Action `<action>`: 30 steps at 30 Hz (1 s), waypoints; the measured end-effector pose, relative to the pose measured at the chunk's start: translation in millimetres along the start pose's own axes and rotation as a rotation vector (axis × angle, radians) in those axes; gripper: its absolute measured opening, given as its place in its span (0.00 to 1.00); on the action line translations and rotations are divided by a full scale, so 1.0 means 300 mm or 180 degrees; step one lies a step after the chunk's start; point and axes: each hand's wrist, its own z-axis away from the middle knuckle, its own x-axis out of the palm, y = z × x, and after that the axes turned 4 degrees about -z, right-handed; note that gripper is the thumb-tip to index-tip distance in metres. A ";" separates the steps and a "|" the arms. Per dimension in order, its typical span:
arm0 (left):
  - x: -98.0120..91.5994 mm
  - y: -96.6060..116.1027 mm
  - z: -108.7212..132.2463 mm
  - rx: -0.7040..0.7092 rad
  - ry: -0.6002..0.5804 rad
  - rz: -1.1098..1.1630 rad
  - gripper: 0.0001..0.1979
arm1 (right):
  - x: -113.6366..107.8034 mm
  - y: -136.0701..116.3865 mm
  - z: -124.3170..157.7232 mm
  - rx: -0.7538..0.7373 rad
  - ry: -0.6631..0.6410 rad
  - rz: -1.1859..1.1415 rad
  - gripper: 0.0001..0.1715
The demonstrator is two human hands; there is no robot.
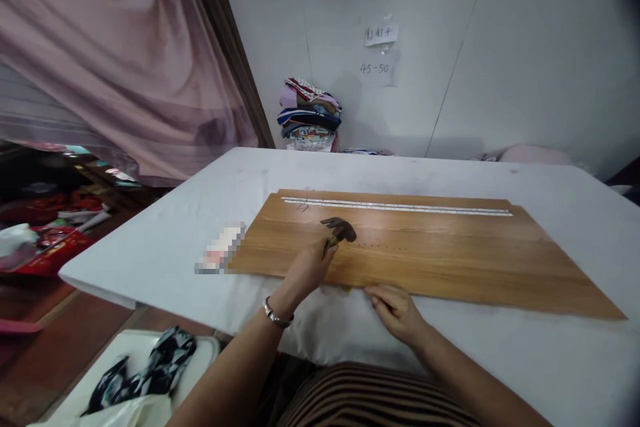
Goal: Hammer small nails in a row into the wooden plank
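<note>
A hammer point(340, 228) is gripped in the left hand point(306, 270) over the wooden board point(450, 267) on the table point(550, 180), the board's near edge steadied by the loosely curled, empty right hand point(397, 310) — a short row of dark dots point(385, 247), perhaps nails already driven, is seen beside the head, with the grain beyond left bare.

Two paper notes are stuck on the wall, both up and to the right of the cloth pile point(309, 113). The lower note point(376, 69), nearer the pile, bears the handwritten numbers "45-50". The upper note point(381, 34), just above it, carries a short line of handwriting too small to read. Below and left of the pile, a pixelated patch point(220, 250) on the surface shows nothing legible. Print on the red packs point(53, 250) far left of the pile cannot be read.
</note>
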 end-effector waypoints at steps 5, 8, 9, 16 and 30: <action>0.015 -0.013 -0.011 -0.0287 0.0008 -0.0545 0.15 | -0.021 0.024 -0.016 -0.0041 -0.0188 -0.0011 0.18; 0.010 -0.009 -0.016 -0.0349 -0.0094 -0.0718 0.16 | -0.026 0.026 -0.016 -0.0046 -0.0229 -0.0019 0.18; 0.011 -0.006 -0.018 -0.0361 -0.0129 -0.0764 0.15 | -0.027 0.025 -0.016 -0.0040 -0.0236 -0.0007 0.18; 0.030 -0.005 -0.031 -0.0399 -0.0269 -0.0720 0.14 | -0.031 0.028 -0.016 0.0027 -0.0285 0.0070 0.19; 0.031 -0.028 -0.057 -0.0337 -0.0177 -0.0451 0.15 | -0.032 0.025 -0.016 0.0013 -0.0265 -0.0047 0.18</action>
